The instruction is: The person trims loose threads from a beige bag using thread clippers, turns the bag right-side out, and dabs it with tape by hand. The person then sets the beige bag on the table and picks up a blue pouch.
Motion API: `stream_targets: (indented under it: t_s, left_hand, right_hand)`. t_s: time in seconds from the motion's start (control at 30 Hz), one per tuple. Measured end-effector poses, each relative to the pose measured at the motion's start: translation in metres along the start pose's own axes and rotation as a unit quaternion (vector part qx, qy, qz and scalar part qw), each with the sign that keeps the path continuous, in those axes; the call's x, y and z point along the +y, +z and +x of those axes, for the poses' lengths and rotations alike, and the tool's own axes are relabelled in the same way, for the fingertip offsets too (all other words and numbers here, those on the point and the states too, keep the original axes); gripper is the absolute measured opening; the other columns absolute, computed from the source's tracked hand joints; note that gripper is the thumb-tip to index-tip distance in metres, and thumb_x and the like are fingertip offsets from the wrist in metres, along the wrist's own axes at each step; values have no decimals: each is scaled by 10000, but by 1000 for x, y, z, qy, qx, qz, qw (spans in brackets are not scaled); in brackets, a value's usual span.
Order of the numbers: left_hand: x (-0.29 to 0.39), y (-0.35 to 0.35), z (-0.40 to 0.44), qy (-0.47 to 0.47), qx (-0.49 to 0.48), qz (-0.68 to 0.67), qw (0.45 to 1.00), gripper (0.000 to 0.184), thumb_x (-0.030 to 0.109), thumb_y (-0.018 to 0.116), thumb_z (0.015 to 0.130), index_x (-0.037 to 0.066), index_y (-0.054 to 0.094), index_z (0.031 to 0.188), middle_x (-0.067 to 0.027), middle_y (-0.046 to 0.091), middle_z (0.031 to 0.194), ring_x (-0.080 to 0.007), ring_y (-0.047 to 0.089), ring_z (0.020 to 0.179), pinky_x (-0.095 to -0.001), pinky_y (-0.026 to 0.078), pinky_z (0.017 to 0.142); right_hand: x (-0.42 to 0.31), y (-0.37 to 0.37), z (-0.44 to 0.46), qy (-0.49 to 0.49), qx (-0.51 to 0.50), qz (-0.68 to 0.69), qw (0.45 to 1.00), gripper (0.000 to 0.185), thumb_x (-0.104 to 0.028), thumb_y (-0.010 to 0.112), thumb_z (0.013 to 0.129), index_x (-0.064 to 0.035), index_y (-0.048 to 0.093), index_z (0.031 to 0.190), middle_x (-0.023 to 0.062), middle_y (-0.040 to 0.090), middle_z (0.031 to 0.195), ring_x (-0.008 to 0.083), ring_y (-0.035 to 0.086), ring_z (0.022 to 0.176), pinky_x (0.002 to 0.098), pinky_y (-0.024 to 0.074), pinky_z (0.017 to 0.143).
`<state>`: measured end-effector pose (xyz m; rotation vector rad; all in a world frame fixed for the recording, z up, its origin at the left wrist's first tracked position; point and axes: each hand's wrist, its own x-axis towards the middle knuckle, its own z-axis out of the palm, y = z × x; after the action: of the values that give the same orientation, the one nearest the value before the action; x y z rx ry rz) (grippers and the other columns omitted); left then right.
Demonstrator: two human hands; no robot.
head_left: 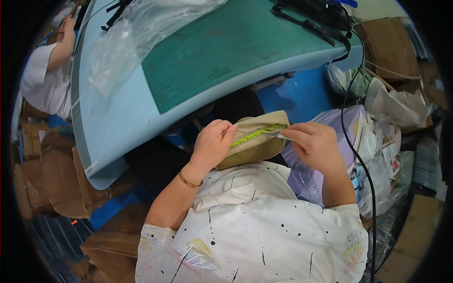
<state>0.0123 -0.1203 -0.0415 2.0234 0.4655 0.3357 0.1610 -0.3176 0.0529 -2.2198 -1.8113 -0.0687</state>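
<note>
A beige fabric pouch point(252, 151) with a mesh-like lower side rests at my lap. Along its top runs a bright yellow-green strip point(255, 135), which looks like a zipper or lining. My left hand point(214, 141) pinches the pouch's left end between thumb and fingers. At the right end of the strip, my right hand point(314, 144) is closed on a small thin silvery piece point(274, 134), whose tip touches the pouch; its exact kind is too small to tell.
Ahead stands a pale blue table point(120, 127) with a green mat point(212, 52), clear plastic bags point(127, 42) and a black strapped bag point(325, 14). A black cable point(349, 141) hangs at right. Cardboard point(61, 179) and plastic-wrapped goods crowd both sides. Another person's arm point(63, 47) is at far left.
</note>
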Motion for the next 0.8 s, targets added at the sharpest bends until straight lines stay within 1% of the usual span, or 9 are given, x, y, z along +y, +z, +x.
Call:
stream_targets:
  t_s: [0.1, 0.17, 0.3, 0.43, 0.53, 0.6, 0.63, 0.7, 0.8]
  left_hand:
    - [-8, -1, 5, -27, -23, -52, 998, 213, 201, 553, 873, 4, 618, 825, -126, 588, 756, -250, 580, 690, -324, 450, 625]
    - [-6, -6, 11, -163, -127, -184, 961, 220, 209, 566, 875, -2, 632, 875, -67, 617, 798, -135, 565, 728, -272, 449, 655]
    - [-21, -5, 16, -243, -155, -326, 900, 157, 185, 578, 891, 39, 631, 916, -1, 611, 830, -66, 541, 739, -216, 450, 662]
    - [-29, -6, 20, -263, -166, -408, 858, 150, 172, 577, 890, 32, 625, 909, -15, 617, 839, -82, 562, 745, -227, 469, 660]
    - [-28, -8, 24, -307, -153, -424, 838, 147, 157, 573, 890, 19, 618, 909, -39, 622, 852, -100, 582, 753, -246, 491, 664]
    - [-36, -7, 25, -320, -156, -440, 824, 161, 157, 576, 891, 2, 612, 917, -57, 624, 858, -109, 592, 766, -258, 503, 668]
    - [-39, -7, 25, -320, -153, -441, 824, 161, 157, 576, 891, 2, 612, 917, -57, 624, 858, -109, 592, 766, -258, 503, 668]
    - [-44, -7, 26, -331, -151, -459, 811, 167, 157, 582, 890, -6, 608, 912, -63, 626, 864, -112, 595, 761, -257, 504, 666]
    - [-43, -8, 25, -332, -144, -458, 812, 158, 153, 583, 891, -2, 607, 910, -63, 626, 859, -112, 597, 761, -254, 504, 663]
  right_hand:
    - [8, -1, 9, 23, 27, 103, 994, 297, 37, 651, 670, -71, 662, 946, 67, 641, 873, 202, 610, 714, 285, 486, 587]
    - [19, 18, 28, 111, 108, 236, 959, 233, 35, 628, 761, -36, 644, 983, 98, 628, 862, 178, 597, 728, 258, 462, 627]
    - [43, 53, 78, 155, 178, 216, 947, 175, -47, 597, 853, -17, 624, 1023, 99, 627, 901, 190, 587, 755, 254, 454, 663]
    - [68, 74, 130, 152, 193, 161, 956, 195, -87, 590, 867, -20, 620, 1049, 96, 631, 951, 203, 586, 793, 262, 466, 697]
    - [74, 76, 152, 99, 253, 166, 948, 234, -129, 625, 837, -50, 626, 1057, 98, 631, 959, 241, 613, 853, 333, 484, 681]
    - [75, 69, 153, -50, 310, -22, 949, 239, -140, 629, 841, -40, 610, 1058, 102, 621, 957, 224, 605, 825, 312, 489, 680]
    - [71, 68, 144, -53, 310, -21, 949, 239, -140, 629, 841, -40, 610, 1058, 102, 621, 957, 224, 605, 825, 312, 489, 680]
    - [59, 67, 109, 50, 199, 236, 950, 244, -148, 637, 839, -42, 594, 1054, 109, 595, 955, 190, 582, 837, 287, 473, 732]
    - [72, 93, 53, 134, 144, 275, 941, 250, -141, 646, 827, -27, 577, 1038, 87, 572, 943, 160, 553, 857, 262, 442, 787]
